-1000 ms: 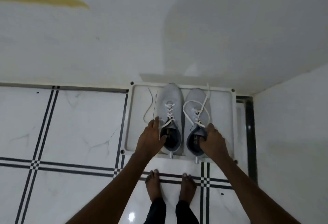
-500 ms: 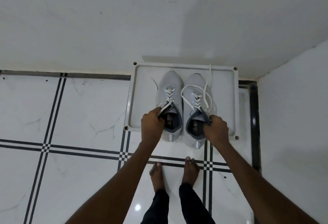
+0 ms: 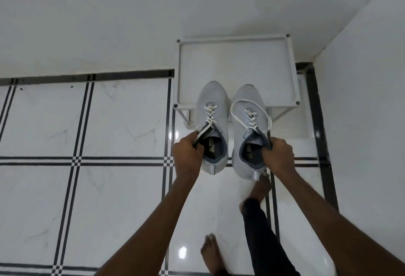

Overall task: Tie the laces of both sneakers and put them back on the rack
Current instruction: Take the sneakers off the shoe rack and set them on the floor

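I have the left hand (image 3: 189,152) clamped on the left sneaker's (image 3: 212,122) collar, its lace pinched under the grip; the right hand (image 3: 278,155) is clamped on the right sneaker (image 3: 247,122), loose lace looped over its toe; both hang just in front of the rack (image 3: 236,74), probably clear of it for tying.

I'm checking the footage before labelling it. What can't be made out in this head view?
- Left hand: fingertips hidden inside the left sneaker.
- Right hand: fingertips hidden in the right sneaker.
- Insole print: too small to read.
- Rack: lower part hidden by its top shelf.
- Both arms: cut off by the bottom edge.
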